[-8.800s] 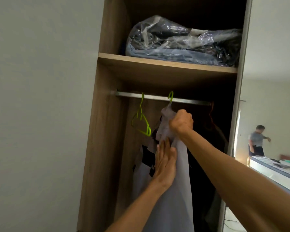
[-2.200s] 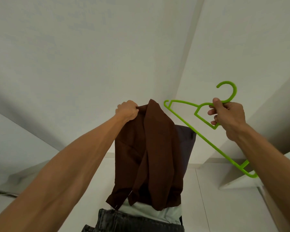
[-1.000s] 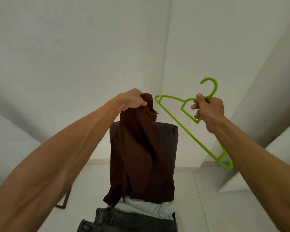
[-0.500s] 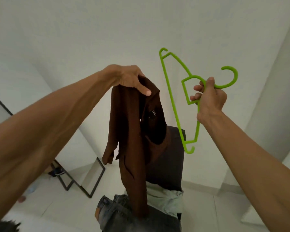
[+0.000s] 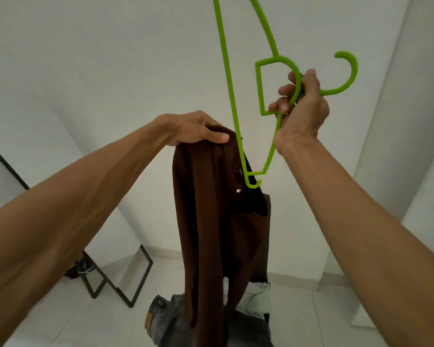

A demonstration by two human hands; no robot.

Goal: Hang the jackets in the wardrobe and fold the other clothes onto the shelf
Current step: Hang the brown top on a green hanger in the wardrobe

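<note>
A dark brown jacket (image 5: 206, 221) hangs straight down from my left hand (image 5: 196, 130), which grips its top edge at the collar. My right hand (image 5: 301, 108) grips a bright green plastic hanger (image 5: 229, 78) at its neck, just below the hook. The hanger stands nearly on end, and its lower tip touches the jacket's neck opening. The hanger's upper end runs out of the frame at the top.
Below the jacket a dark chair (image 5: 264, 236) carries grey jeans (image 5: 168, 319) and a pale green garment (image 5: 257, 299). A black metal frame (image 5: 115, 281) stands on the white floor at lower left. White walls surround the spot, with a pillar (image 5: 391, 121) at right.
My right hand has raised the hanger and brought its lower tip down to the jacket's neck opening. My left hand holds the jacket lower in view than half a second ago.
</note>
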